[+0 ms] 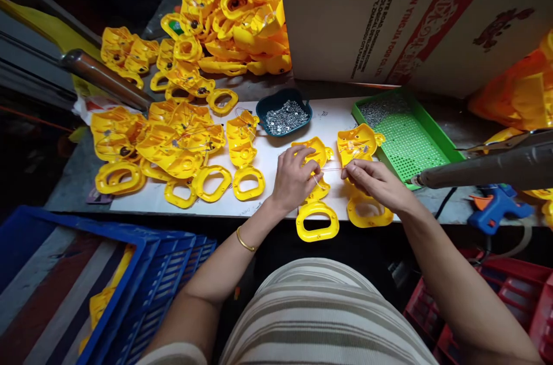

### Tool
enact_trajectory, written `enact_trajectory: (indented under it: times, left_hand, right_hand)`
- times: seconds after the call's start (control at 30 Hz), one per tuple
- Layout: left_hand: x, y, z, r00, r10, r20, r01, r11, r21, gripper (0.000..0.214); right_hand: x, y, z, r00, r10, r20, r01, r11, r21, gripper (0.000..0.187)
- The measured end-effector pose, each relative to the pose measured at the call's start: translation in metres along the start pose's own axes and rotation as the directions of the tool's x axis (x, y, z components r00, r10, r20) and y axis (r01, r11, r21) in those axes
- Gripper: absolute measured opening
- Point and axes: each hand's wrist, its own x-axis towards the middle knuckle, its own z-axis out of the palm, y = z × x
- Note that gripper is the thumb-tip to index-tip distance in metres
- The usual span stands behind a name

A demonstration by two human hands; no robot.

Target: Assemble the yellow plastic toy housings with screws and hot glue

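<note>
Two yellow plastic shells with ring handles lie in front of me. My left hand (297, 176) is over the nearer left shell (317, 229), hiding much of it, its fingers pinched on a thin wire. My right hand (375, 179) pinches the other end of a thin reddish wire (332, 169) that runs between the hands. Under and behind my right hand lies the right shell (358, 141), partly covered. Another open shell (242, 140) with its ring handle rests to the left, apart from both hands.
A dark bowl of small metal parts (285, 117) and a green perforated tray (415, 140) stand behind. Yellow shells (181, 140) are heaped left. A large carton (389, 19) closes off the back. A blue glue gun (499, 206) lies right; a blue crate (173, 250) stands lower left.
</note>
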Motion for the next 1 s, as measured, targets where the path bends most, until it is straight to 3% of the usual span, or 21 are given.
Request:
enact_trajectory:
  times: [0.17,0.4,0.53,0.6,0.7,0.83,0.9,1.0]
  left_hand:
    - [-0.003,-0.017,-0.002,0.995,0.088,-0.051,-0.094,0.986,-0.136,0.018]
    - [-0.001,-0.013,-0.008,0.982,-0.158,-0.1,0.097,0.89,-0.446,0.023]
    - [0.007,-0.006,-0.013,0.992,-0.121,0.035,0.124,0.885,-0.449,0.032]
    - [0.009,-0.005,-0.014,0.988,-0.1,0.12,0.143,0.887,-0.44,0.027]
    - [0.011,-0.01,-0.013,0.986,-0.053,0.156,0.118,0.887,-0.446,0.022]
    - [0.009,-0.017,-0.012,0.985,-0.001,0.172,0.074,0.904,-0.421,0.024]
    - [0.008,-0.02,-0.011,0.985,0.013,0.174,0.061,0.91,-0.409,0.022]
    - [0.008,-0.023,-0.011,0.987,0.05,0.151,0.014,0.919,-0.393,0.021]
  right_hand:
    - [0.005,0.008,0.002,0.998,0.063,-0.015,-0.058,0.971,0.23,0.043]
    - [0.007,0.008,0.008,0.974,0.083,0.209,-0.196,0.772,0.604,0.05]
    - [0.012,0.003,0.02,0.975,0.081,0.209,-0.199,0.745,0.637,0.045]
    - [0.014,0.0,0.024,0.976,0.089,0.199,-0.196,0.762,0.618,0.044]
    - [0.015,-0.001,0.025,0.983,0.099,0.158,-0.165,0.854,0.494,0.039]
    - [0.011,0.002,0.019,0.996,-0.059,0.06,0.056,0.998,0.041,0.029]
    - [0.009,0.004,0.017,0.99,-0.141,0.016,0.141,0.968,-0.208,0.024]
    - [0.009,0.007,0.016,0.991,-0.135,-0.001,0.124,0.911,-0.392,0.021]
